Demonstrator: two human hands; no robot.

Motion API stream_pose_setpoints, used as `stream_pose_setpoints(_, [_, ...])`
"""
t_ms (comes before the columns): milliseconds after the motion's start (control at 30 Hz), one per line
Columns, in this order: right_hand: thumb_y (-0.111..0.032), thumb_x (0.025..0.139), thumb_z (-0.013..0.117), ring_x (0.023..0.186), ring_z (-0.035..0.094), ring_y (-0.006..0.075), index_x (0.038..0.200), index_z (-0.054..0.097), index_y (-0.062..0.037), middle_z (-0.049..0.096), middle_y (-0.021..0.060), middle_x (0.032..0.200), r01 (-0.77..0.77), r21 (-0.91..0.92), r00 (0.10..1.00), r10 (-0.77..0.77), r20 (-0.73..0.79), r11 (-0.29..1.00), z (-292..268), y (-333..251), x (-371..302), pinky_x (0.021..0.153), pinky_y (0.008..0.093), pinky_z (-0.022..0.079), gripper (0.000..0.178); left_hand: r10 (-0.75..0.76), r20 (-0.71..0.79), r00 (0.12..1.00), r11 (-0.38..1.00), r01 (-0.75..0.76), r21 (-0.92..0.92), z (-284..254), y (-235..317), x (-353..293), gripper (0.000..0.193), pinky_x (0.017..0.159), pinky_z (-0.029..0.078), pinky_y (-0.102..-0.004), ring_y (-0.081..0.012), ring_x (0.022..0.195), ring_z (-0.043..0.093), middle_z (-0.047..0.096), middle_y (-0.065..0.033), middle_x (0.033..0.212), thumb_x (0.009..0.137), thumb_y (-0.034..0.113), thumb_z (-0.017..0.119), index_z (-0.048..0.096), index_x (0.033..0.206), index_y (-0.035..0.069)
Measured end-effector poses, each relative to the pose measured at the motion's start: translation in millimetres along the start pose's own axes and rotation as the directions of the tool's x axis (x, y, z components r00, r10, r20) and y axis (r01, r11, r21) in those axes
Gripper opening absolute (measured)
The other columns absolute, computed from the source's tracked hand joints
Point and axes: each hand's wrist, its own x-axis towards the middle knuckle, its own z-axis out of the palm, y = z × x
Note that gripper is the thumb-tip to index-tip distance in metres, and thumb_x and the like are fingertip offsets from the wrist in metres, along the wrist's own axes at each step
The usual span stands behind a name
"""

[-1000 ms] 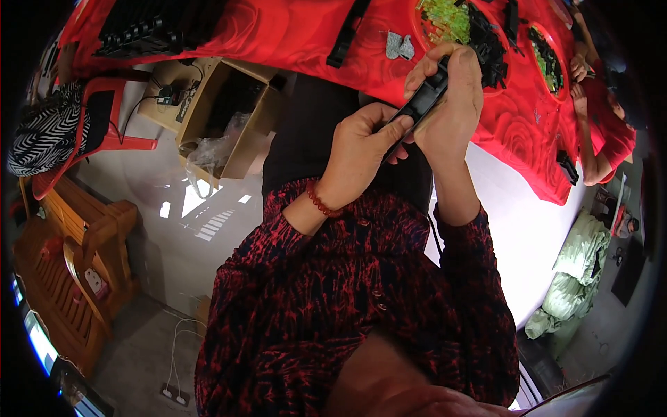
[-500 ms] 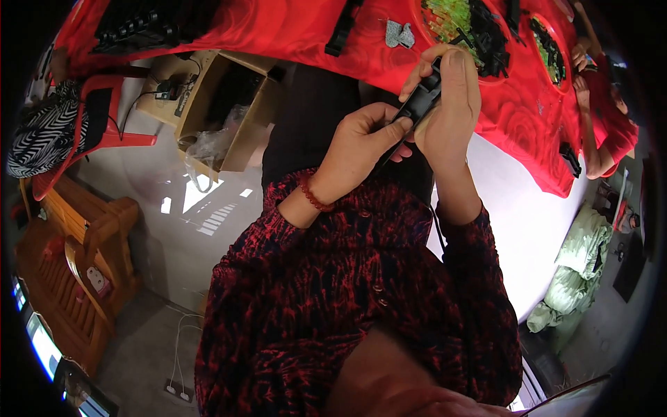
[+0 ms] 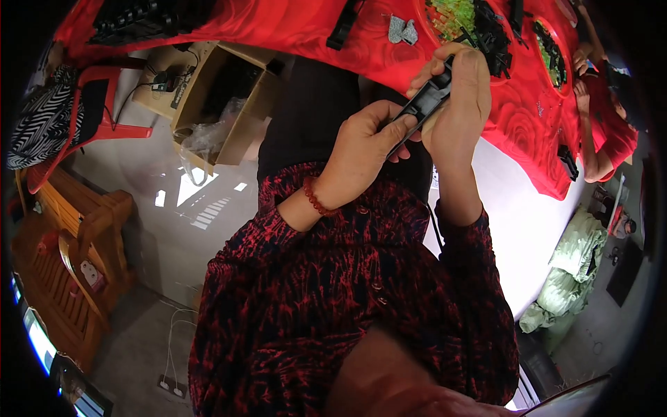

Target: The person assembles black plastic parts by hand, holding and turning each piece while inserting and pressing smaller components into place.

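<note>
Strip (image 3: pixel 427 101), black, recessed along its face: held clear of the bench (image 3: pixel 278 31), at the near edge and right of its middle, slanted, upper end seen against the red cloth (image 3: pixel 514 132).

Grip, left hand (image 3: pixel 365 149): closed on the lower end, thumb on the face. Grip, right hand (image 3: pixel 462 104): wrapped about the upper end; contact beneath hidden.

Handling (judgement): right palm should serve as firm backing, left thumb pressing squarely and evenly near the backed length. Pressing beyond that support would likely let the strip flex or twist. Shifting inward over the near edge would let any dropped bit land on cloth, not floor (image 3: pixel 149 257).

Bench, near edge: bar (image 3: pixel 345 24), then silver scrap (image 3: pixel 403 30) to its right. Green bits (image 3: pixel 451 17) and black bits (image 3: pixel 493 42) lie beyond the right hand, toward the right edge.

Writing: dark marks at the left of the carton (image 3: pixel 243 128), below the near edge; too small to read surely. No label made out on the strip.
</note>
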Motion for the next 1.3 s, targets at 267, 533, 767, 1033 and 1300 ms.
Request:
stream_pose_setpoints(267, [-0.019, 0.104, 0.043, 0.052, 0.052, 0.0119, 0.083, 0.046, -0.0016, 0.046, 0.0050, 0.066, 0.138, 0.140, 0.989, -0.128, -0.075, 0.980, 9.3, -17.2, -5.5, 0.049, 0.0263, 0.048, 0.027, 0.109, -0.052, 0.993, 0.994, -0.109, 0.005, 9.2, -4.4, -9.4, 0.019, 0.057, 0.046, -0.0211, -0.0045, 0.063, 0.055, 0.066, -0.0014, 0.079, 0.096, 0.015, 0.066, 0.065, 0.104, -0.003])
stream_pose_setpoints(533, [-0.013, 0.104, 0.040, 0.049, 0.048, 0.0140, 0.079, 0.042, -0.0018, 0.043, 0.0058, 0.065, 0.211, 0.001, 0.976, -0.211, -0.057, 0.978, 8.3, -10.6, -20.3, 0.047, 0.0278, 0.043, 0.028, 0.045, -0.067, 0.997, 0.999, -0.045, -0.007, 8.6, -9.3, -19.8, 0.018, 0.058, 0.047, -0.0207, -0.0042, 0.066, 0.056, 0.067, -0.0017, 0.080, 0.094, 0.013, 0.067, 0.065, 0.104, -0.003])
stream_pose_setpoints(767, [-0.008, 0.103, 0.038, 0.050, 0.052, 0.0134, 0.082, 0.044, 0.0004, 0.048, 0.0073, 0.068, 0.271, 0.016, 0.962, -0.270, -0.041, 0.962, -2.4, -18.3, -40.3, 0.050, 0.0280, 0.045, 0.024, 0.061, 0.031, 0.998, 0.998, -0.061, 0.002, 9.2, -17.3, -26.3, 0.015, 0.057, 0.047, -0.0194, -0.0028, 0.065, 0.057, 0.066, -0.0001, 0.078, 0.095, 0.013, 0.067, 0.066, 0.101, 0.000])
stream_pose_setpoints(1033, [-0.029, 0.104, 0.050, 0.058, 0.060, 0.0122, 0.090, 0.055, -0.0002, 0.054, 0.0047, 0.073, -0.139, -0.062, 0.984, 0.131, -0.117, 0.988, -11.3, 9.4, -23.0, 0.052, 0.0263, 0.052, 0.033, -0.197, 0.034, 0.980, 0.979, 0.198, -0.043, -0.4, -11.7, -12.0, 0.020, 0.060, 0.050, -0.0212, -0.0075, 0.065, 0.061, 0.068, -0.0047, 0.082, 0.100, 0.021, 0.059, 0.062, 0.100, 0.001])
stream_pose_setpoints(1300, [-0.031, 0.105, 0.050, 0.071, 0.064, 0.0151, 0.098, 0.057, 0.0007, 0.058, 0.0068, 0.085, -0.196, 0.084, 0.980, 0.198, -0.010, 0.977, -18.3, 17.7, -20.1, 0.063, 0.0296, 0.058, 0.033, -0.208, 0.065, 0.976, 0.978, 0.209, -0.013, -12.9, -15.2, -6.4, 0.023, 0.065, 0.053, -0.0227, -0.0114, 0.069, 0.064, 0.069, -0.0096, 0.089, 0.102, 0.021, 0.056, 0.060, 0.109, -0.001])
